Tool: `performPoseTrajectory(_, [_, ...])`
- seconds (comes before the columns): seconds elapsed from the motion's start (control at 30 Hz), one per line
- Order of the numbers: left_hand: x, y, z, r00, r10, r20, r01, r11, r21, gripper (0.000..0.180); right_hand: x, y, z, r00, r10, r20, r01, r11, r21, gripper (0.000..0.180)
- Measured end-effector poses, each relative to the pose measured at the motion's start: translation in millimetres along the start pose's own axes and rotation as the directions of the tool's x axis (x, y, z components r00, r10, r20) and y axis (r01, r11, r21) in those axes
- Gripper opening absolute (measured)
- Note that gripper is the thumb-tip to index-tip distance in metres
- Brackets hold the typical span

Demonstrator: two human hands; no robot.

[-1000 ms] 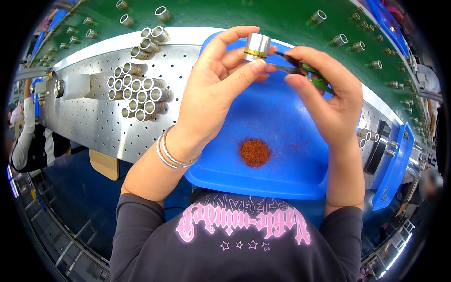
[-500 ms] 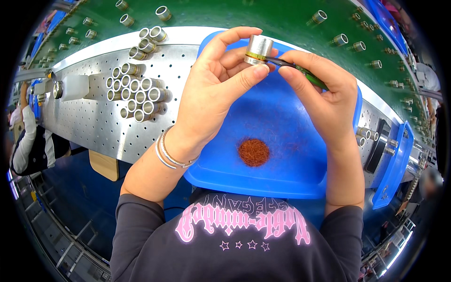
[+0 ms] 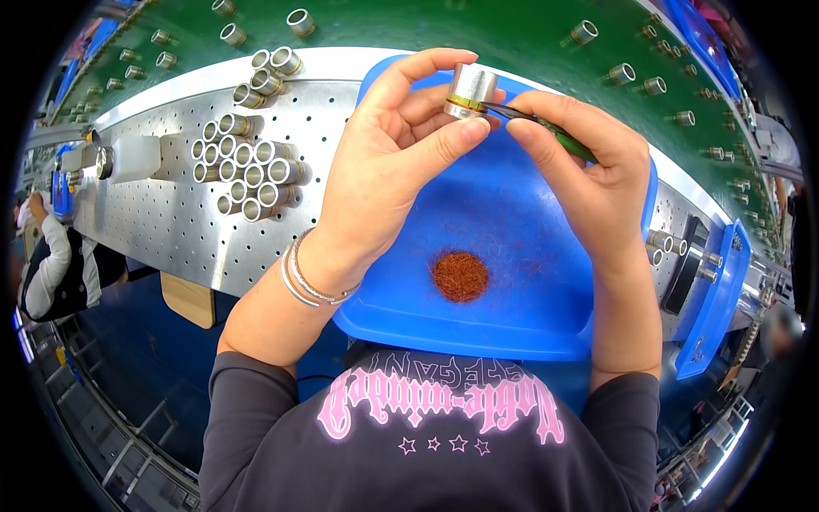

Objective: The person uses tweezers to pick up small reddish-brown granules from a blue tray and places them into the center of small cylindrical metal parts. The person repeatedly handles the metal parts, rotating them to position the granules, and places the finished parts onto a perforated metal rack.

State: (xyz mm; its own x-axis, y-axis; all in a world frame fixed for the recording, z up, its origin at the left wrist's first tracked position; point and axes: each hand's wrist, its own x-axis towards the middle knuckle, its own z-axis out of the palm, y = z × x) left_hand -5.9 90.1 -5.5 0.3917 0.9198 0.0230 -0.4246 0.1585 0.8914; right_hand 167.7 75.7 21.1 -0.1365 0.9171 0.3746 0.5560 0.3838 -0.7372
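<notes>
My left hand (image 3: 380, 166) pinches a short silver metal cylinder (image 3: 472, 82) between thumb and fingers, above the far part of a blue plastic tray (image 3: 461, 341). A yellow-green and copper-coloured band runs round the cylinder near its lower end. Tweezers (image 3: 573, 145) with dark tips and a green handle are gripped in my right hand (image 3: 601, 171). Their tips touch the cylinder at the band. On the tray floor, below both hands, lies a small heap of fine copper-coloured wire bits (image 3: 461, 276), with loose strands scattered around it.
Several similar cylinders (image 3: 253, 175) stand grouped on the perforated metal table (image 3: 324, 111) at left, near a white translucent container (image 3: 136, 159). A green conveyor belt (image 3: 478, 26) at the back carries more. Another blue tray (image 3: 712, 299) is at right. A co-worker (image 3: 60, 264) sits at far left.
The cylinders on the green belt have shifted slightly to the right. At far left the co-worker's arm has come lower. My hands, the cylinder and the tweezers have barely moved.
</notes>
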Motion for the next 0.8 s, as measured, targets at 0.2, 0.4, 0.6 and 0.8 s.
performPoseTrajectory(0.2, [-0.1, 0.0, -0.3, 1.0, -0.002, 0.003, 0.002, 1.0, 0.008, 0.049, 0.6, -0.4, -0.7, 1.0, -0.011, -0.001, 0.011, 1.0, -0.001, 0.014])
performPoseTrajectory(0.4, [-0.2, 0.1, 0.2, 1.0, -0.002, 0.003, 0.002, 1.0, -0.013, 0.049, -0.6, 2.0, 0.8, 1.0, -0.005, -0.026, 0.006, 0.999, 0.051, 0.015])
performPoseTrajectory(0.6, [-2.2, -2.0, 2.4, 0.999, 0.013, 0.053, -0.02, 0.992, 0.125, 0.049, 2.7, 2.3, 2.2, 0.98, 0.187, 0.071, -0.2, 0.916, 0.349, 0.015])
performPoseTrajectory(0.8, [-4.3, -0.4, 5.2, 0.998, -0.017, 0.053, 0.004, 0.972, 0.234, 0.046, 5.3, 9.0, -1.2, 0.942, 0.241, 0.232, -0.331, 0.772, 0.542, 0.014])
